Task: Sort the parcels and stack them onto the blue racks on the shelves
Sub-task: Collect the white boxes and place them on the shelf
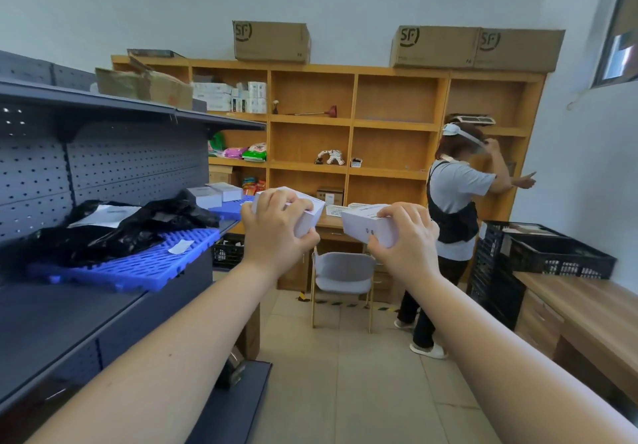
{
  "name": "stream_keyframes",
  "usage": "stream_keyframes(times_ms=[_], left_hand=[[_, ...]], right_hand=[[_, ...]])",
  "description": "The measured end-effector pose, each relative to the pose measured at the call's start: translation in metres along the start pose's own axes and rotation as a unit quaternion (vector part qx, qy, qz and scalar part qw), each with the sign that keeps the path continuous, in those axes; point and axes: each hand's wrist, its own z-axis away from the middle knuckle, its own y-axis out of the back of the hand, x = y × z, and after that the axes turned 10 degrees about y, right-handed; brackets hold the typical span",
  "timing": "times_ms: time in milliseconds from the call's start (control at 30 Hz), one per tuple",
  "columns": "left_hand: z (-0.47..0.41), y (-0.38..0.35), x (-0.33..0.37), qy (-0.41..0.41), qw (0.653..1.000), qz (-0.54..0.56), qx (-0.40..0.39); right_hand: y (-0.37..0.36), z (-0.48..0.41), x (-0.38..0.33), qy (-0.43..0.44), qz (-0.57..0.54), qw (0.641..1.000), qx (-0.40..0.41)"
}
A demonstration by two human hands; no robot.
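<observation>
a: what's in the grip?
b: left hand [276, 227] is clamped round one white box [303, 210], right hand [407, 236] round another white box [366, 224], both held up in mid-air.
a: and the racks?
b: near blue rack [138, 264] on the grey shelf [69, 316] carries black bags [131, 226]; far blue rack [231, 208] has two white boxes [214, 195].

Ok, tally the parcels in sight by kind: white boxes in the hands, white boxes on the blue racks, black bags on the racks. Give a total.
White boxes in hand: 2, one in the left hand, one in the right hand
White boxes on the far blue rack: 2
Black bags on the near blue rack: 2 at least; they overlap
Total: 6
</observation>
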Motion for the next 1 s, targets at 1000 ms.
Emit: stream_keyframes(times_ms=[1000], left_hand=[[-0.132,-0.284,-0.182,0.074,0.995,-0.017,-0.065]], right_hand=[[-0.293,-0.133,0.118,0.077,0.086,0.991,-0.073]])
